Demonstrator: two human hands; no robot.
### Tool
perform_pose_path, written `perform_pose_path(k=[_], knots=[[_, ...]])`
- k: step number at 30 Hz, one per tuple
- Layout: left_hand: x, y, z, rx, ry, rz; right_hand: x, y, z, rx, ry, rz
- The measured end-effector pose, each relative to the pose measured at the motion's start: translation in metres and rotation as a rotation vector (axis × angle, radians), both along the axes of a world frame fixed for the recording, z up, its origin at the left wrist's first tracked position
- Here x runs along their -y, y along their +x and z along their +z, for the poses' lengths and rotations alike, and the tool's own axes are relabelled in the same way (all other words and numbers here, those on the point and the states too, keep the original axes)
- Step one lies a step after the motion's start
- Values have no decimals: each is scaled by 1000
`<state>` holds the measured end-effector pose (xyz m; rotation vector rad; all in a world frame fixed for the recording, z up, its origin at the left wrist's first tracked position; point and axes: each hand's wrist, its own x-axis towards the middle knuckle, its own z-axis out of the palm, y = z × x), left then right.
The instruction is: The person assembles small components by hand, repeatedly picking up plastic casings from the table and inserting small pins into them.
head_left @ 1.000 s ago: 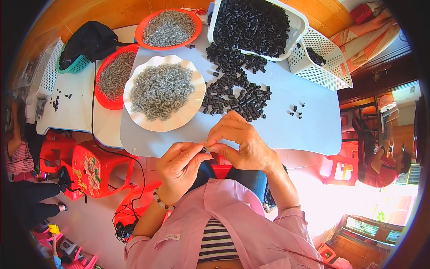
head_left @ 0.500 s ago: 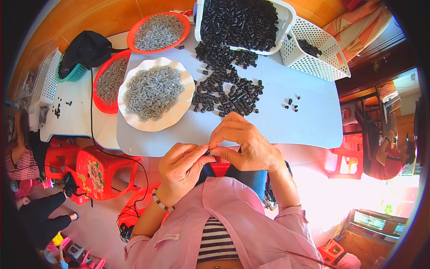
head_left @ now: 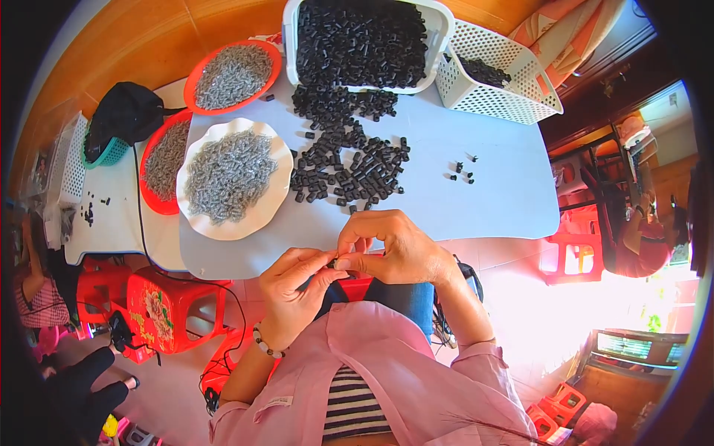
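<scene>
Just beyond my lap, at the near edge of the table, both hands meet over a small black plastic part (head_left: 332, 263). My left hand (head_left: 296, 282) is closed, pinching it between thumb and fingers. Against its other side press the thumb and forefinger of my right hand (head_left: 398, 249), also closed; most of the part is hidden by the fingertips. Beyond the hands, short black cylindrical pieces (head_left: 364, 171) lie loose on the pale blue table (head_left: 491, 208). To their left, a white scalloped plate (head_left: 281, 167) holds a heap of small metal springs (head_left: 230, 175).
A white tub (head_left: 444, 37) full of black pieces stands at the back, beside a perforated white basket (head_left: 506, 97). Two red plates (head_left: 195, 97) with springs sit at left. Several small parts (head_left: 461, 176) lie at right. A red stool (head_left: 167, 308) stands left, with a cable nearby.
My view has shifted, so the table and its contents sit farther left. My right thumb and fingers have moved in closer around the black part; my left hand keeps its pinch.
</scene>
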<state>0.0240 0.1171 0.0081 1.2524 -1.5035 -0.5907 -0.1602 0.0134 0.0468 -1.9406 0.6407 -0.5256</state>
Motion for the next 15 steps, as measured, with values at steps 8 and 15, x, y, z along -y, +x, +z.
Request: perform_pose_path(k=[8,15], knots=[[8,-6,-9,-252,136,-5,8,0,-1,30,24,-12],[11,0,-13,-295,145,40,69,0,-6,-20,-214,-328]])
